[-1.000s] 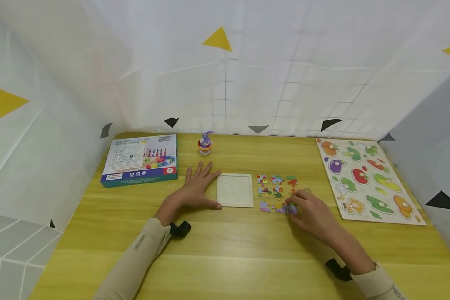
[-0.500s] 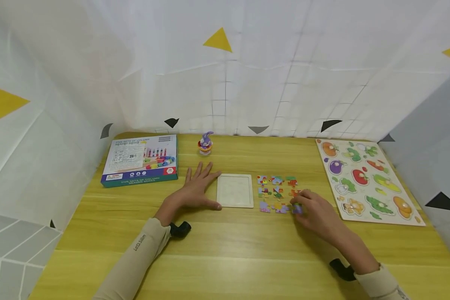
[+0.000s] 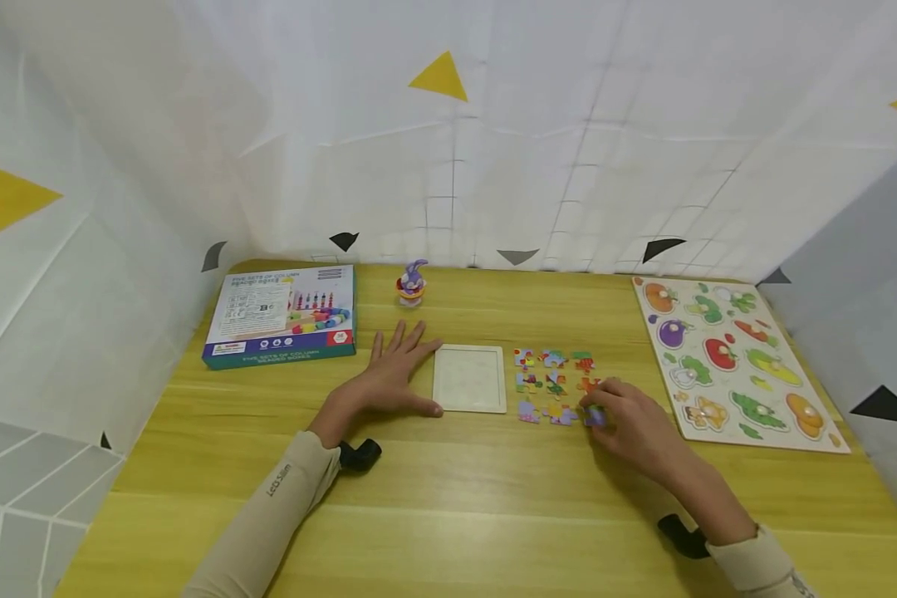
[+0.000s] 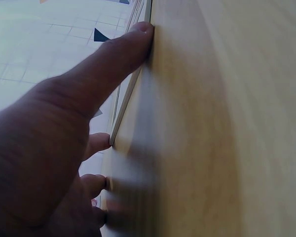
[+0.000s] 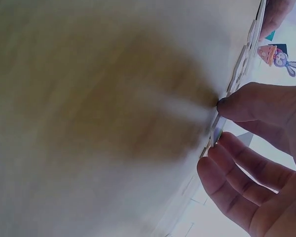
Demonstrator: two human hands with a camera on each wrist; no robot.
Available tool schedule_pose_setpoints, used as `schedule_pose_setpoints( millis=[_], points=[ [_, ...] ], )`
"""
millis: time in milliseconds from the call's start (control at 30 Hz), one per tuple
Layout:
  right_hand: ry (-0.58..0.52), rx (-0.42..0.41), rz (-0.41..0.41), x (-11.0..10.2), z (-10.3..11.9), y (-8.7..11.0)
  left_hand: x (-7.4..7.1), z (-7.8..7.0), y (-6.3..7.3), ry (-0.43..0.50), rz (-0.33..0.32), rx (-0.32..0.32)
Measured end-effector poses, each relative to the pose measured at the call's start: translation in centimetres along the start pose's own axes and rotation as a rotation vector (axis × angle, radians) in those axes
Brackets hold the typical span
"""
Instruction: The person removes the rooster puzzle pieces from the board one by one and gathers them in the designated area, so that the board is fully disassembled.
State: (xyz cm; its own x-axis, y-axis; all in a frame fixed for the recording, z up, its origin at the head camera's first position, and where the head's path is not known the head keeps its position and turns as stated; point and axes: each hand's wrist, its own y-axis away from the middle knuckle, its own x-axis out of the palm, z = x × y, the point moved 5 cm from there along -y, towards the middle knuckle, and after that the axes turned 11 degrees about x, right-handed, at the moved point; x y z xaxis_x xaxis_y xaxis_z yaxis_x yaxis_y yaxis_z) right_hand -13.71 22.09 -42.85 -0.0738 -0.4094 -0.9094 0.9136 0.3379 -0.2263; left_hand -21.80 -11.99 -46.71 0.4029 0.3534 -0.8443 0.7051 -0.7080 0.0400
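Note:
My left hand (image 3: pixel 384 384) lies spread on the table, its thumb and index fingertip right at the left corners of a square pale puzzle tray (image 3: pixel 505 378). In the left wrist view the thumb (image 4: pixel 116 59) is straight along the tray's edge. My right hand (image 3: pixel 635 423) pinches a purple jigsaw piece (image 3: pixel 595 417) between thumb and fingers, low over the table. The right wrist view shows this piece (image 5: pixel 216 131) tilted on edge. Beside the tray, colourful jigsaw pieces (image 3: pixel 556 384) lie in three loose rows; my fingers partly cover the right end.
A boxed bead toy (image 3: pixel 284 320) lies at the back left. Next to it stands a purple rabbit figurine (image 3: pixel 412 284). To the right is a wooden vegetable peg board (image 3: pixel 740 365). A white patterned curtain (image 3: pixel 538 166) hangs behind the table (image 3: pixel 448 515).
My right hand has shifted slightly right with the purple jigsaw piece, opening a gap from its neighbour in the bottom row. The left hand and tray have stayed put.

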Motion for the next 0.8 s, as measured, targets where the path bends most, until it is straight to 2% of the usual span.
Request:
schedule_pose_setpoints(
  millis=[367, 667, 800],
  points=[
    [0.012, -0.003, -0.019, -0.6, -0.1, 0.4, 0.1, 0.0, -0.2, 0.003, 0.001, 0.009],
    [0.017, 0.101, -0.047, -1.6, -0.4, 0.3, 0.1, 0.5, 0.0, -0.007, 0.013, -0.007],
    [0.018, 0.108, -0.068, -1.7, -0.5, 0.2, -0.2, 0.9, 0.5, -0.014, 0.005, -0.013]
  ],
)
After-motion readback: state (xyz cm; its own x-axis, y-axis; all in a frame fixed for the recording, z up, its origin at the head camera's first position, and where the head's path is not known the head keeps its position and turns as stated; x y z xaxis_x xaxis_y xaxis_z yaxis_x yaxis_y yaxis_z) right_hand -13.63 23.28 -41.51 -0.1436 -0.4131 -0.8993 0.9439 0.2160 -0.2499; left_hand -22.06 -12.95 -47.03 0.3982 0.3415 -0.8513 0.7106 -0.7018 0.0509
